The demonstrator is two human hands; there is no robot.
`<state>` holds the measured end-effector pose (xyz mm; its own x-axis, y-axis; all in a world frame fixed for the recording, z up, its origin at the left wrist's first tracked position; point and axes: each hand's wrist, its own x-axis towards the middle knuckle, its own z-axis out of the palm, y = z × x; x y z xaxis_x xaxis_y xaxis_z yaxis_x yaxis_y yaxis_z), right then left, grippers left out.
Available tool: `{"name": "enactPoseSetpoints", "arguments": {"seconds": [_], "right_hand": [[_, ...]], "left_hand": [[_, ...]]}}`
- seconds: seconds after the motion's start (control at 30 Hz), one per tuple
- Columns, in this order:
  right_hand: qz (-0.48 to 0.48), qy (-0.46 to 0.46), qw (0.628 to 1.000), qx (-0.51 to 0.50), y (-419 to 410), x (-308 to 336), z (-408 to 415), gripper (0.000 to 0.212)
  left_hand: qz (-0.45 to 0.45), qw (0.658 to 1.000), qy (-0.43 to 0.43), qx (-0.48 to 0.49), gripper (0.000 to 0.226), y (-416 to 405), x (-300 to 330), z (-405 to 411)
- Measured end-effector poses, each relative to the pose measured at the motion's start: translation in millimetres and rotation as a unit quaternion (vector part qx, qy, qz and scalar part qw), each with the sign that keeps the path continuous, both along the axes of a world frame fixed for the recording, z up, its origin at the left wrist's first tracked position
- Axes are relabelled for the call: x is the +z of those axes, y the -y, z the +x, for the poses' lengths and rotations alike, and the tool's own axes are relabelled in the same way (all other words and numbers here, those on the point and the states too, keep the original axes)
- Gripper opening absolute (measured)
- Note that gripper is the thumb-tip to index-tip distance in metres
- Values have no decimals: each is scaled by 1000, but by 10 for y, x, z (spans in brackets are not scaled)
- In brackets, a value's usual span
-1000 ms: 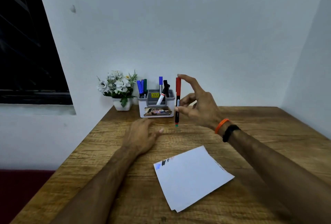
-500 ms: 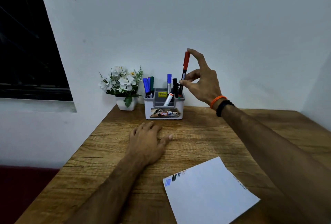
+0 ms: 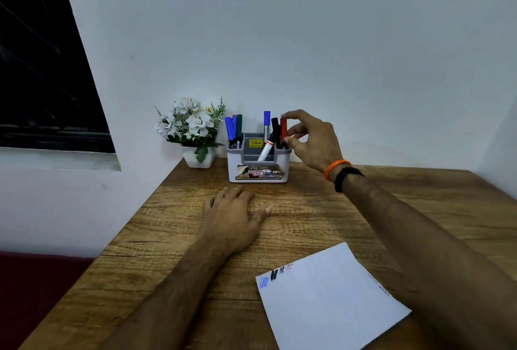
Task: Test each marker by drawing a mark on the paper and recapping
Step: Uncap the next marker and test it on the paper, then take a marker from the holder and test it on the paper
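The right hand's [image 3: 313,141] thumb and forefinger pinch the red-capped marker [image 3: 284,129] near its top, the other fingers loosely curled behind, and the marker now stands nearly upright in the right-hand compartment of the holder [image 3: 258,165], beside a black-capped marker [image 3: 275,127]. A second ago it hung in the air in front of the holder, half a second ago it was raised above the holder's right side, and now its lower end is down inside. That suggests this marker is tested, recapped and going back; the grip is not yet released. The left hand [image 3: 232,216] lies flat and relaxed on the wooden table [image 3: 307,209] in front of the holder, holding nothing, much as it did before. Nearer the person than the holder and to its right lies the paper [image 3: 330,296], carrying blue, black and faint reddish marks at its near-left corner. In the holder's left compartment stand blue and green markers [image 3: 233,128], seemingly waiting; which have been tried cannot be told. A pot of white flowers [image 3: 193,128] stands just left of the holder.
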<state>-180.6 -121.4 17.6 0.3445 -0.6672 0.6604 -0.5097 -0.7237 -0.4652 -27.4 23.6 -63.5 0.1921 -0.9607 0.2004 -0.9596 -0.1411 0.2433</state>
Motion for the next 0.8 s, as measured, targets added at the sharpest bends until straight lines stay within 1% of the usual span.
{"name": "enactPoseSetpoints", "arguments": {"seconds": [0.1, 0.17, 0.23, 0.3, 0.4, 0.53, 0.6, 0.7, 0.77, 0.8], "right_hand": [[-41, 7, 999, -19, -35, 30, 5, 47], [-71, 38, 996, -24, -84, 42, 51, 47], [-86, 54, 995, -9, -158, 59, 139, 38], [-65, 42, 997, 24, -232, 59, 269, 28], [-26, -14, 998, 51, -304, 12, 512, 25], [17, -41, 997, 58, -267, 24, 806, 30], [22, -56, 997, 54, -227, 71, 909, 40], [15, -121, 992, 43, -146, 132, 1025, 57], [20, -162, 986, 29, -95, 148, 1057, 60], [24, -167, 985, 27, -78, 147, 1062, 59]], "left_hand": [[5, 1000, -2, -1, 66, -8, 12, -3], [8, 1000, -3, 2, 67, -12, 18, 2], [10, 1000, -4, 4, 67, -8, 20, 2], [12, 1000, -4, 3, 67, -8, 20, -6], [8, 1000, -6, 4, 66, -7, 15, -17], [0, 1000, -14, 5, 64, -16, 4, -3], [-2, 1000, -12, 4, 65, -14, -3, -5], [-9, 1000, -10, 2, 64, -10, -13, 0], [-7, 1000, -11, 2, 64, -4, -18, 3], [-6, 1000, -11, 3, 65, -3, -19, 3]]}}
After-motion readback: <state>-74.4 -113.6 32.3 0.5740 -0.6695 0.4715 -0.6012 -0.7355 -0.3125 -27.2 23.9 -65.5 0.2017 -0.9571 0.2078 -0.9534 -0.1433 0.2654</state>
